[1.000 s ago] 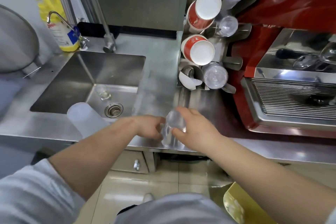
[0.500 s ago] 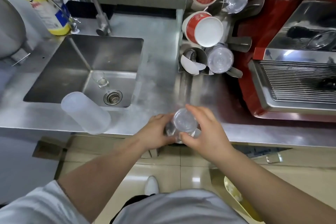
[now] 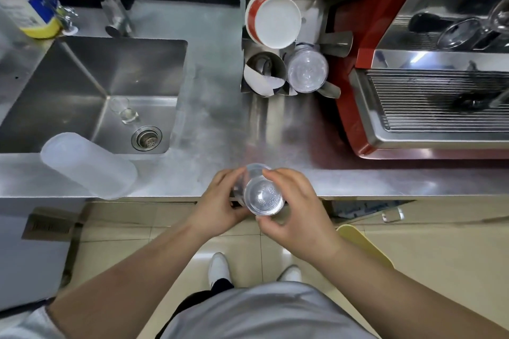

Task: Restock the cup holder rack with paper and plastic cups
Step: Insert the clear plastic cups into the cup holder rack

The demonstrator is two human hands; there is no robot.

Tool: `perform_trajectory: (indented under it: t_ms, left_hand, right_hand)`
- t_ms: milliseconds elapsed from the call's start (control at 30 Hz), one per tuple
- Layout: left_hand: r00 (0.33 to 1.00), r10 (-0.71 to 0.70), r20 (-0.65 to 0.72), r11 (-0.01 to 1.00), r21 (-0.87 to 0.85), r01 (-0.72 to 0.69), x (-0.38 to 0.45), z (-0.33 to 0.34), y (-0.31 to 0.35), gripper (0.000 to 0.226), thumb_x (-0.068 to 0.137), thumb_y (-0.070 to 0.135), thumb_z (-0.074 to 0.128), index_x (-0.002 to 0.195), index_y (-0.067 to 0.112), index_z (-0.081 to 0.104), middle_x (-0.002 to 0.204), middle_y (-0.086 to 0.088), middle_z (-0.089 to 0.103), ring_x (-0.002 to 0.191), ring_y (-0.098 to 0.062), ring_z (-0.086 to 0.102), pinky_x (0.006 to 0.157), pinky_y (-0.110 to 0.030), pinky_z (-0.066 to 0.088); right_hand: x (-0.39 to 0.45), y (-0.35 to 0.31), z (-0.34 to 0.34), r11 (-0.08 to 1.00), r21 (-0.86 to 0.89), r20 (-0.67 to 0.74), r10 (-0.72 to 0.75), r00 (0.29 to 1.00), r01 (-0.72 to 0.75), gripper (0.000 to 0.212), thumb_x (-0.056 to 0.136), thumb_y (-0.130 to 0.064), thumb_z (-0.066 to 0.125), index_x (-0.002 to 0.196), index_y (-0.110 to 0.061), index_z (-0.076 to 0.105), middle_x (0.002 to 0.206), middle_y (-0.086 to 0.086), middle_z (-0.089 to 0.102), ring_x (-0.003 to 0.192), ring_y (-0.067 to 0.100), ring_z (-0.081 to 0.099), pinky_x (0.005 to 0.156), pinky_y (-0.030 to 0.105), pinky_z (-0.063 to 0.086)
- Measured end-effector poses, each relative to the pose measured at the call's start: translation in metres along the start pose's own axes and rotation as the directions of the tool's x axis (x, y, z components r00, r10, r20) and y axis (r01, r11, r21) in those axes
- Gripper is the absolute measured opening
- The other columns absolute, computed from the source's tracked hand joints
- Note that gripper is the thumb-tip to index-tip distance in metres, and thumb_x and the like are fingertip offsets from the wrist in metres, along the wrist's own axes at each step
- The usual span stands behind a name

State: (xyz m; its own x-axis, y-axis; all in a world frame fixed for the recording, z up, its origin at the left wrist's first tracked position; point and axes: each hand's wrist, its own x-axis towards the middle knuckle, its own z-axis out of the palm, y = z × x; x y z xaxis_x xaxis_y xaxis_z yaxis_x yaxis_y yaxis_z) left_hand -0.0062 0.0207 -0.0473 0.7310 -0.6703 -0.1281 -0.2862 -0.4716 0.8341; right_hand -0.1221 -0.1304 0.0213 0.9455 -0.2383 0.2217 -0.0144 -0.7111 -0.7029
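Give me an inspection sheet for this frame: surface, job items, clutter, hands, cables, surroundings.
Surface: steel counter, bare in the middle.
Job's things: clear plastic cups in hand; cup rack holds red paper cups and clear cups.
Clutter: frosted container lying at the counter edge; small glass in the sink.
Hands: left hand and right hand both grip the cups.
Cables: nothing seen.
Surroundings: red espresso machine at right, tiled floor.

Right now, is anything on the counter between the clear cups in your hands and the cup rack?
No. In the head view, only bare stainless steel counter lies between the clear plastic cup stack and the metal cup holder rack.
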Motion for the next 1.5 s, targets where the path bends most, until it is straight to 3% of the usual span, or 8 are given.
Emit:
perform_trajectory:
  t_ms: [133,267,500,667,767,1100,1367,1500]
  left_hand:
    - [1.0,0.014,-0.015,0.999,-0.05,-0.015,-0.003,0.004,0.011,0.076,0.066,0.027,0.08,0.124,0.055,0.039,0.125,0.023,0.041,0.121,0.003,0.046,0.088,-0.007,0.044]
    - [1.0,0.009,-0.028,0.999,-0.034,-0.01,-0.003,0.009,0.021,0.074,0.062,0.046,0.068,0.13,0.05,0.039,0.129,0.01,0.047,0.121,0.011,0.042,0.092,-0.012,0.044]
    - [0.999,0.021,-0.024,0.999,-0.043,-0.022,0.012,0.013,0.048,0.08,0.072,0.024,0.077,0.142,0.039,0.042,0.138,0.009,0.048,0.127,0.005,0.042,0.098,-0.025,0.048]
    - [0.998,0.062,-0.031,0.998,0.01,-0.062,0.036,0.008,0.088,0.07,0.07,0.028,0.076,0.132,0.044,0.048,0.129,0.013,0.051,0.119,-0.002,0.049,0.081,-0.008,0.043]
    - [0.994,0.107,-0.035,0.994,0.027,-0.106,0.049,0.003,0.118,0.061,0.072,0.025,0.076,0.115,0.058,0.047,0.117,0.025,0.05,0.11,0.003,0.05,0.075,-0.005,0.039]
    - [0.948,0.305,-0.085,0.952,0.024,-0.304,0.072,-0.035,0.214,0.037,0.077,0.022,0.072,0.101,0.044,0.056,0.097,0.011,0.06,0.086,0.0,0.061,0.069,-0.017,0.05]
    - [0.89,0.425,-0.166,0.905,0.086,-0.417,0.069,-0.064,0.271,0.04,0.078,0.017,0.072,0.113,0.03,0.058,0.106,0.004,0.059,0.084,-0.003,0.06,0.074,-0.024,0.055]
    - [0.865,0.456,-0.209,0.888,0.16,-0.43,0.071,-0.081,0.294,0.052,0.073,0.028,0.07,0.12,0.044,0.052,0.117,0.011,0.053,0.097,-0.002,0.055,0.079,-0.024,0.053]
  right_hand:
    - [-0.001,0.002,-0.007,1.0,0.016,0.006,0.003,1.0,-0.003,0.068,0.066,-0.026,0.07,0.129,-0.033,0.044,0.124,-0.018,0.041,0.121,0.008,0.045,0.102,0.025,0.039]
    - [-0.003,0.003,-0.016,1.0,0.024,0.006,0.006,1.0,-0.006,0.07,0.066,-0.027,0.07,0.13,-0.036,0.043,0.125,-0.023,0.039,0.121,0.004,0.043,0.104,0.023,0.036]
    - [0.006,0.0,-0.053,1.0,0.001,-0.021,-0.016,1.0,0.016,0.072,0.064,-0.024,0.071,0.132,-0.033,0.048,0.128,-0.022,0.044,0.122,0.009,0.046,0.102,0.014,0.032]
    - [0.027,-0.003,-0.09,0.999,-0.031,-0.034,-0.012,0.999,0.011,0.074,0.065,-0.034,0.065,0.137,-0.034,0.045,0.126,-0.024,0.04,0.122,0.007,0.043,0.102,0.008,0.025]
    - [0.044,-0.007,-0.115,0.999,-0.034,-0.038,-0.001,0.999,0.0,0.076,0.065,-0.043,0.061,0.138,-0.038,0.042,0.125,-0.027,0.038,0.123,0.007,0.043,0.102,0.015,0.031]
    - [0.081,-0.051,-0.202,0.99,-0.025,-0.191,-0.14,0.972,0.138,0.076,0.068,-0.033,0.067,0.139,-0.03,0.044,0.134,-0.016,0.046,0.126,0.003,0.043,0.105,0.027,0.038]
    - [0.082,-0.087,-0.244,0.954,-0.03,-0.286,-0.294,0.912,0.298,0.071,0.072,-0.026,0.071,0.138,-0.031,0.045,0.126,-0.028,0.045,0.124,-0.003,0.041,0.105,0.021,0.033]
    - [0.086,-0.095,-0.254,0.939,-0.028,-0.35,-0.331,0.876,0.344,0.071,0.074,-0.023,0.071,0.139,-0.029,0.043,0.132,-0.02,0.047,0.128,0.001,0.041,0.107,0.028,0.036]
